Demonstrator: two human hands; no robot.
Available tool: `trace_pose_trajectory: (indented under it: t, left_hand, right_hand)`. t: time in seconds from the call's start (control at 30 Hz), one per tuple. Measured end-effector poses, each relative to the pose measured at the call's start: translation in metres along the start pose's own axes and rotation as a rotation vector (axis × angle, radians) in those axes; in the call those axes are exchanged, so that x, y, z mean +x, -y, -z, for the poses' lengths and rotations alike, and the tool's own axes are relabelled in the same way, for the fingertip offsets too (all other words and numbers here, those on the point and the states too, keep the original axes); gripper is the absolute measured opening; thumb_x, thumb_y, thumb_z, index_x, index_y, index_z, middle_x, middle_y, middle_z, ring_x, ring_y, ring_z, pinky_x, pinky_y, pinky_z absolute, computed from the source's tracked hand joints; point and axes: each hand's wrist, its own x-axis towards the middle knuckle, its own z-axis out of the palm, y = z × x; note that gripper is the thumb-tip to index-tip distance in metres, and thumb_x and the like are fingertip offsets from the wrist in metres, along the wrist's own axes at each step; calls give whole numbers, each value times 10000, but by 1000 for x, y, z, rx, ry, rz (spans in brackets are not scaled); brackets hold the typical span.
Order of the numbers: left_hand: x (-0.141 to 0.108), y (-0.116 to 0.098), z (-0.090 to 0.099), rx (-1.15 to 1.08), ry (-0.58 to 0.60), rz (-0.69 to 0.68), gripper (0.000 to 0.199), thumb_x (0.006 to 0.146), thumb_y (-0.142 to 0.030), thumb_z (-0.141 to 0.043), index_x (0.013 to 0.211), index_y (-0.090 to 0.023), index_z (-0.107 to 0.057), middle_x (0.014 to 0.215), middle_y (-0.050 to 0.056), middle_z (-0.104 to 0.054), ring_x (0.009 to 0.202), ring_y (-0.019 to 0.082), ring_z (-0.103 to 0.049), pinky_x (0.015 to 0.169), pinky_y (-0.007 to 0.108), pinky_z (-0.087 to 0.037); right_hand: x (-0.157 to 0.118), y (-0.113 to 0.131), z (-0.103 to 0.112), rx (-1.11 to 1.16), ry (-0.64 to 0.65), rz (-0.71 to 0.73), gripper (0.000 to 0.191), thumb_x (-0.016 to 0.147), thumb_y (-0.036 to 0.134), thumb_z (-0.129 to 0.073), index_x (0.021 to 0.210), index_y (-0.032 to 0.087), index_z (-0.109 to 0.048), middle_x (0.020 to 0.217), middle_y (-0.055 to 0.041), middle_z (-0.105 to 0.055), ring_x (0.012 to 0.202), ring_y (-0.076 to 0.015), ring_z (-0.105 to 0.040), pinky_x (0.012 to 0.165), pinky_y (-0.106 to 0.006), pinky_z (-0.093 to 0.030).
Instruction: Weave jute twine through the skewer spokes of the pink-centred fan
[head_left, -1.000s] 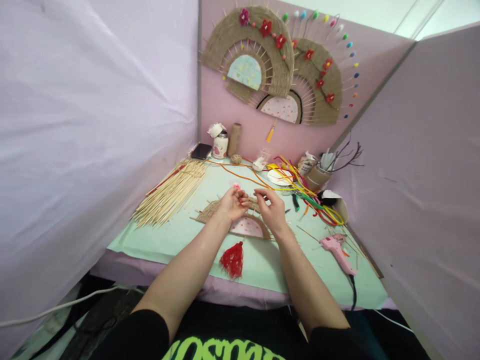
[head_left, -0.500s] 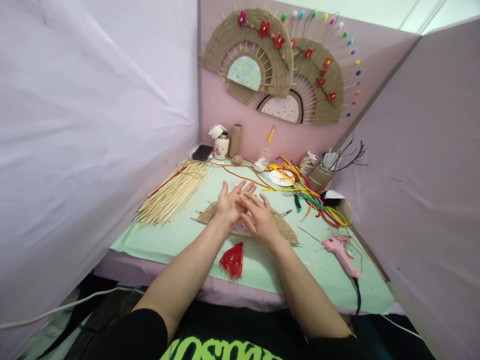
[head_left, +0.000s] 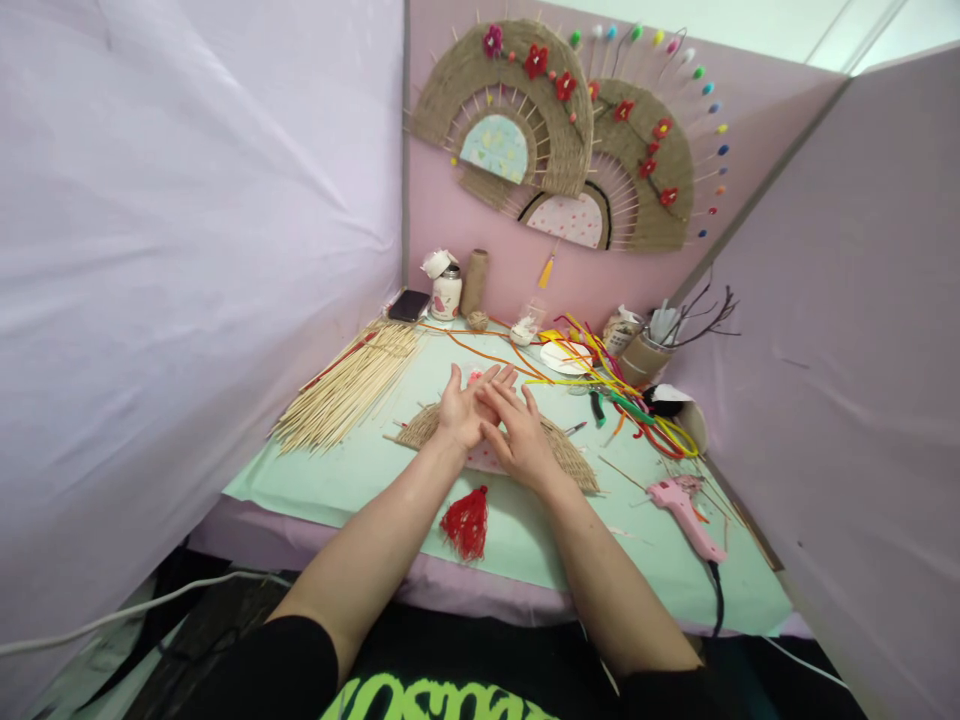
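My left hand (head_left: 466, 408) is palm up with its fingers spread, above a woven twine fan (head_left: 571, 460) lying on the table. Across its palm and fingers rest the fingertips of my right hand (head_left: 517, 432), palm down with fingers apart. Neither hand shows anything held. Together they hide the middle of the fan, though a bit of its pink dotted centre shows below the wrists. A red tassel (head_left: 466, 524) lies nearer the table's front edge, between my forearms.
Thin sticks (head_left: 352, 385) are piled at the left. A pink glue gun (head_left: 690, 518) lies at the right, below coloured pipe cleaners (head_left: 619, 385). Along the back stand a white jar (head_left: 446, 293), a cardboard tube (head_left: 474, 284) and a holder with twigs (head_left: 645, 357).
The view has shifted slightly, so everything sits a little further right. Both hands keep nearly the same pose, and a small red piece now shows just behind my left fingers.
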Motion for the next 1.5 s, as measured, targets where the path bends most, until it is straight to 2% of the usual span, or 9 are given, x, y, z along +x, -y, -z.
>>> trace_pose_trajectory:
  t: [0.13,0.3,0.5,0.73,0.9,1.03,1.2,1.37,1.5]
  left_hand:
    - [3,5,2,5,-64,-33,594,883,-513,-326,1252,-73,-478,1251,204,-550,1144,251,-541,894,355,-472]
    - [1,3,1,-17,-77,-30,549,902,-472,-312,1166,-47,-538,1251,216,-542,1140,237,-543,844,281,-488]
    - [-1,3,-1,-30,-113,-50,591,869,-559,-296,1156,-103,-539,1249,198,-546,1149,274,-529,894,388,-460]
    - [-4,3,-3,-18,-85,46,677,800,-676,-296,1185,-157,-499,1259,202,-529,1136,315,-530,900,505,-424]
    - [-4,-3,-1,-48,-45,-20,631,793,-677,-324,1159,-193,-495,1260,172,-533,1135,306,-530,864,470,-454]
    - [-6,-1,-4,-38,-79,37,650,781,-687,-333,1150,-179,-503,1228,189,-543,1117,314,-538,862,490,-449]
    - [-6,-4,-5,-51,-75,-32,624,790,-689,-300,1120,-202,-509,1222,164,-549,1118,298,-537,799,444,-487]
    - [-8,-3,-8,-14,-94,21,679,776,-714,-277,1110,-178,-526,1195,179,-559,1124,310,-528,833,472,-467]
    - [-10,-4,-11,-13,-131,-25,641,786,-703,-281,1089,-203,-544,1183,154,-572,1122,297,-527,804,458,-483]
  right_hand:
    - [-2,-3,-1,124,-42,-16,512,901,298,-389,1398,218,-292,1358,-92,-476,1286,-193,-398,1110,-488,-181]
    - [-4,-5,4,83,-32,-45,519,901,317,-396,1401,225,-289,1406,-86,-414,1329,-202,-329,1112,-497,-167]
    - [-2,5,8,-11,113,42,522,890,361,-421,1383,209,-342,1410,-94,-408,1345,-228,-293,1114,-519,-127]
    - [-2,6,4,-28,99,47,575,893,383,-411,1417,191,-272,1422,-102,-391,1356,-234,-268,1110,-511,-152]
    - [-2,5,5,-49,74,13,583,895,378,-412,1423,191,-252,1418,-108,-394,1349,-227,-287,1114,-512,-140]
    - [-2,7,5,-34,108,46,597,889,408,-418,1422,191,-259,1427,-103,-381,1366,-236,-246,1111,-511,-147]
    - [-2,8,6,-46,71,12,586,896,389,-410,1423,184,-255,1419,-108,-393,1352,-221,-282,1118,-499,-145]
    - [-2,9,7,-30,103,51,588,886,412,-424,1413,189,-287,1421,-106,-389,1361,-240,-258,1108,-514,-166]
    - [-2,8,8,-41,75,37,585,891,395,-415,1421,196,-266,1416,-103,-398,1352,-231,-281,1112,-513,-157]
